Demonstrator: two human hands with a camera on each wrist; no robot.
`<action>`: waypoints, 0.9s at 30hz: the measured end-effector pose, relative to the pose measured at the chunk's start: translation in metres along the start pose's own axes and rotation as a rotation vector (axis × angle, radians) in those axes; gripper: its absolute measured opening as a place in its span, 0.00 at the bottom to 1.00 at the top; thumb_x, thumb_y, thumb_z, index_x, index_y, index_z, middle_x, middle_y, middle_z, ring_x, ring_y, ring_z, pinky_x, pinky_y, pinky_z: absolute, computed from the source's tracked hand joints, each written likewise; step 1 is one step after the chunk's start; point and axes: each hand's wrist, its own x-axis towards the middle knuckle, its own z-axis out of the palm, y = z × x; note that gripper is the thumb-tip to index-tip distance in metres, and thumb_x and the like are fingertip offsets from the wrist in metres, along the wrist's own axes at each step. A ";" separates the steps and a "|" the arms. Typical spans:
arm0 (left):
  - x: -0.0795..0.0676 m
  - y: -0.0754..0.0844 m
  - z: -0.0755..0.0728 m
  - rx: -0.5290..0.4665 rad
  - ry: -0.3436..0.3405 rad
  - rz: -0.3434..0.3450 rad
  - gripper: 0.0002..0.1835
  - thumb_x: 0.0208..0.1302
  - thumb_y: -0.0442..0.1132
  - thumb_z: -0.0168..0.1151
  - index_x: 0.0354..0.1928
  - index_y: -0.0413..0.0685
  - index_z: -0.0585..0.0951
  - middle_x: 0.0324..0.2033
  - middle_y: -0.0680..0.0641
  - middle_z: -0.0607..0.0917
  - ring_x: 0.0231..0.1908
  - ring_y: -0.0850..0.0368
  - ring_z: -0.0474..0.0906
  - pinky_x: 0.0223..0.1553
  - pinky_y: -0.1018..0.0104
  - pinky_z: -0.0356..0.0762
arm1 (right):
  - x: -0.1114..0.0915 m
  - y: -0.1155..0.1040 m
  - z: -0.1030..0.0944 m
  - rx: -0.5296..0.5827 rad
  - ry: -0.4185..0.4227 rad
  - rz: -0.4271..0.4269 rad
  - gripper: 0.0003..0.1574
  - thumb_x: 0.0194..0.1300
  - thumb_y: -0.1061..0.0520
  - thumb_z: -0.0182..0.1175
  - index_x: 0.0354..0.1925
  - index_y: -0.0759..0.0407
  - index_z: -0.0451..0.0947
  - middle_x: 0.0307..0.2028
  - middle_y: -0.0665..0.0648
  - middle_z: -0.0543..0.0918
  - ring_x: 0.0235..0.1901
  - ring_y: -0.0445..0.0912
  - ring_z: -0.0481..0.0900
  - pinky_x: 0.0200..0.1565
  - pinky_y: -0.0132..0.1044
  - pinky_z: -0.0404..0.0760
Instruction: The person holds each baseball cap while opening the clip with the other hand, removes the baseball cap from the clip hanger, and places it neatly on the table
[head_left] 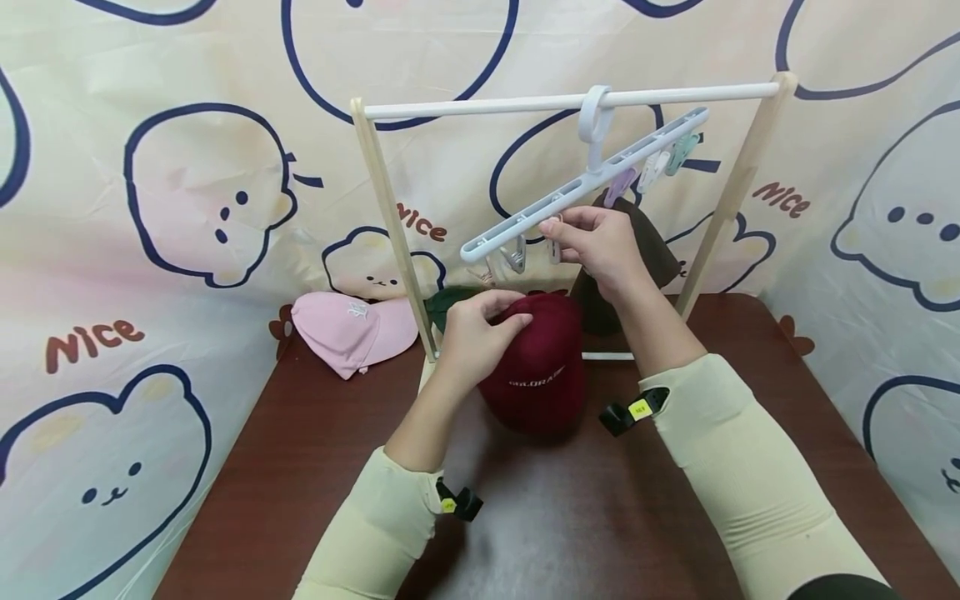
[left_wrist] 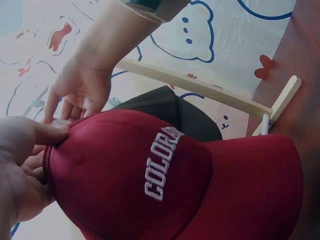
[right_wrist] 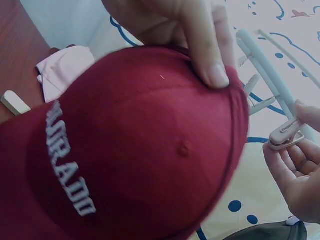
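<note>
My left hand (head_left: 480, 337) pinches the back edge of a dark red baseball cap (head_left: 543, 400), thumb on the outside. The cap hangs brim down, white lettering facing me. Above and to its right, my right hand (head_left: 600, 246) pinches a pale clip (right_wrist: 286, 134) on the light blue clip hanger (head_left: 540, 198). In the right wrist view that clip's jaws stand near the cap's edge, apart from it. The hanger slants, its left end lower, hooked over a white rod (head_left: 480, 107). Behind my right hand, a dark olive cap (head_left: 654, 250) hangs below a purple clip (head_left: 619, 185).
A pink cap (head_left: 341, 332) lies on the brown table (head_left: 570, 517) at the left, beside the rack's wooden post (head_left: 393, 225). Part of a green cap (head_left: 442, 307) shows behind my left hand. White and green clips (head_left: 681, 152) sit toward the hanger's right end. A printed cloth stands behind.
</note>
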 end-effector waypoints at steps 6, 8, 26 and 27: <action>-0.016 -0.019 -0.013 -0.075 0.008 -0.057 0.10 0.59 0.39 0.71 0.44 0.49 0.87 0.38 0.50 0.90 0.39 0.61 0.85 0.43 0.64 0.83 | 0.000 0.000 0.000 0.006 -0.006 -0.008 0.22 0.59 0.53 0.71 0.47 0.67 0.83 0.36 0.53 0.86 0.40 0.51 0.83 0.38 0.32 0.85; -0.022 -0.028 -0.019 -0.098 0.020 -0.091 0.11 0.58 0.39 0.72 0.44 0.49 0.87 0.38 0.49 0.90 0.39 0.61 0.85 0.43 0.66 0.82 | 0.000 -0.001 0.000 0.005 -0.010 -0.009 0.22 0.59 0.53 0.71 0.47 0.67 0.83 0.35 0.53 0.86 0.38 0.49 0.83 0.38 0.32 0.85; -0.073 -0.110 -0.104 -0.121 0.412 -0.428 0.18 0.56 0.40 0.74 0.46 0.38 0.86 0.37 0.45 0.89 0.34 0.71 0.83 0.36 0.79 0.79 | 0.000 -0.001 -0.001 0.022 -0.013 0.011 0.21 0.58 0.54 0.72 0.46 0.66 0.83 0.36 0.53 0.86 0.36 0.45 0.82 0.38 0.32 0.85; -0.076 -0.113 -0.109 -0.132 0.448 -0.450 0.18 0.56 0.40 0.74 0.47 0.38 0.86 0.35 0.50 0.89 0.33 0.71 0.82 0.36 0.79 0.79 | 0.000 -0.002 -0.001 0.018 -0.015 0.008 0.21 0.59 0.54 0.72 0.46 0.66 0.83 0.36 0.53 0.86 0.36 0.45 0.82 0.38 0.32 0.85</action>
